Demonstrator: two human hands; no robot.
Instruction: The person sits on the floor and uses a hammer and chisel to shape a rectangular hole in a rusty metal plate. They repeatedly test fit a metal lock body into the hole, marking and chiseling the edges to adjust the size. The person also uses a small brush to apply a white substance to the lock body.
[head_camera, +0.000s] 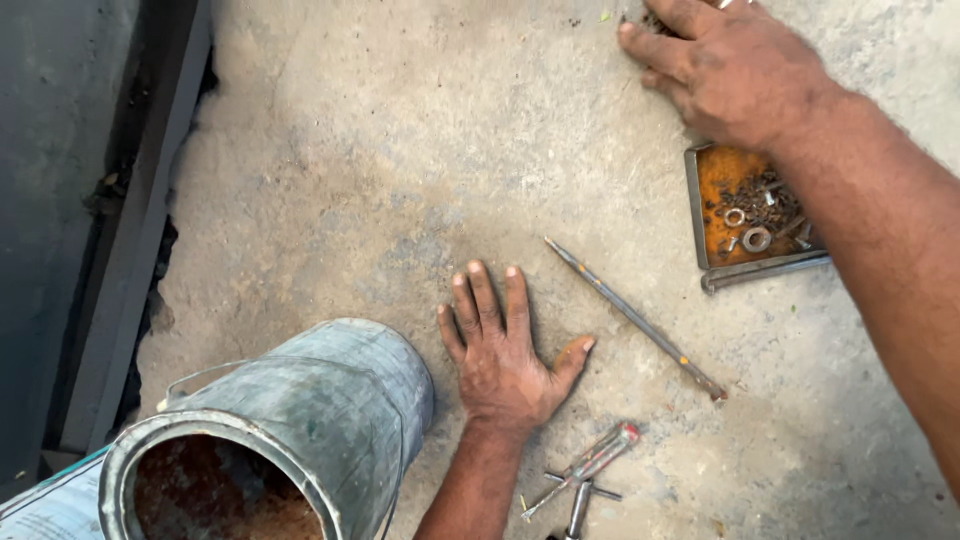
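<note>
Concrete floor (400, 150). Left hand (500, 355) flat, splayed, holding nothing. Right hand (725, 65) open, palm down beside rusty tray (700, 215) of washers; forearm overhangs it, may knock it. Thin rod (635, 318) just beside left thumb could roll.

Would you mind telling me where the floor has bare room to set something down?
The widest bare concrete lies above the left hand, between the dark ledge and the right hand. It is crowded near the rusty tray, the long rod, the tools and the bucket.
</note>
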